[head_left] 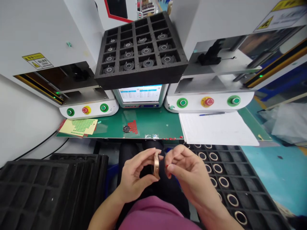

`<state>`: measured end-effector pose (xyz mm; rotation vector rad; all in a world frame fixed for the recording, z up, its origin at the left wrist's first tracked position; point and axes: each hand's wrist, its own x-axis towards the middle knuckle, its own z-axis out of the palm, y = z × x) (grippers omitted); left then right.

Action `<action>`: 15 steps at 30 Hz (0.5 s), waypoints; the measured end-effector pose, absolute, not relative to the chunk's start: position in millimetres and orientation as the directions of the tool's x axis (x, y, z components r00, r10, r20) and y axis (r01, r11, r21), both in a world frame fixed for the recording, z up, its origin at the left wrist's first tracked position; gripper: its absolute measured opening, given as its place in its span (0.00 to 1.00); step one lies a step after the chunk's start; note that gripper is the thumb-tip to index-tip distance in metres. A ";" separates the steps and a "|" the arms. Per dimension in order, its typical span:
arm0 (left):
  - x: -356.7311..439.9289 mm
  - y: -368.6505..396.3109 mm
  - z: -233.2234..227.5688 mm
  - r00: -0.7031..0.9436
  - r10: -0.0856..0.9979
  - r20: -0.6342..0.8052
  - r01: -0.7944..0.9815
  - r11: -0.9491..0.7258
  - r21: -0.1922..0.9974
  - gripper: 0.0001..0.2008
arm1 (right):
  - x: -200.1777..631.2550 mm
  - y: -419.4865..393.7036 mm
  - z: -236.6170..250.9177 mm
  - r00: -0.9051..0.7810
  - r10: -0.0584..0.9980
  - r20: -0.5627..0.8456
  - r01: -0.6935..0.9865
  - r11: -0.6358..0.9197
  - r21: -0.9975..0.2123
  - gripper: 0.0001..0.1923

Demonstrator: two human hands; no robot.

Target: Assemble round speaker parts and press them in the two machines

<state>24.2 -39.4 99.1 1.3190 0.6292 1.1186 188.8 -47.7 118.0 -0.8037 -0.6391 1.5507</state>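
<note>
My left hand (pixel 134 175) is closed on a gold-coloured watch case (pixel 156 165), held on edge between thumb and fingers so its side with the buttons shows. Just to its right, my right hand (pixel 188 171) is pinched, with a small red piece (pixel 168 175) at its fingertips that looks like a sticker. The two hands are apart, above my lap. Beyond them, a round black watch part (pixel 126 128) lies on the green bench (pixel 160 123) beside a patch of red stickers (pixel 133 126).
A black foam tray (pixel 141 76) of watch parts sits above the screen (pixel 140 94), between two white machines with buttons. Papers (pixel 216 129) and a pen (pixel 212 113) lie right. A tray of gold rings (pixel 251 185) stands low right; stacked black trays (pixel 31 191) stand left.
</note>
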 end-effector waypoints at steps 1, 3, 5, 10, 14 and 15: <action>21.9 -39.8 100.6 0.394 0.887 0.241 -0.222 -0.163 0.961 0.27 | 187.7 -48.0 119.8 -0.088 0.985 -0.148 -0.626 -0.170 -0.761 0.12; 18.6 -39.9 104.5 0.405 0.876 0.263 -0.120 -0.234 0.965 0.27 | 185.6 -48.9 122.9 -0.131 0.979 -0.157 -0.668 -0.204 -0.716 0.13; 17.5 -39.0 108.8 0.416 0.866 0.277 -0.051 -0.281 0.958 0.28 | 184.2 -50.5 124.9 -0.155 0.975 -0.160 -0.701 -0.222 -0.678 0.12; 19.0 -36.1 115.6 0.457 0.827 0.328 0.000 -0.369 0.929 0.29 | 186.1 -55.4 124.4 -0.195 0.970 -0.148 -0.692 -0.243 -0.680 0.11; 17.2 -36.4 115.5 0.471 0.817 0.332 0.056 -0.404 0.913 0.30 | 187.8 -57.0 123.7 -0.201 0.970 -0.137 -0.699 -0.240 -0.674 0.10; 16.7 -36.7 115.4 0.474 0.814 0.336 0.061 -0.411 0.910 0.31 | 187.7 -57.0 124.0 -0.202 0.970 -0.138 -0.698 -0.241 -0.674 0.10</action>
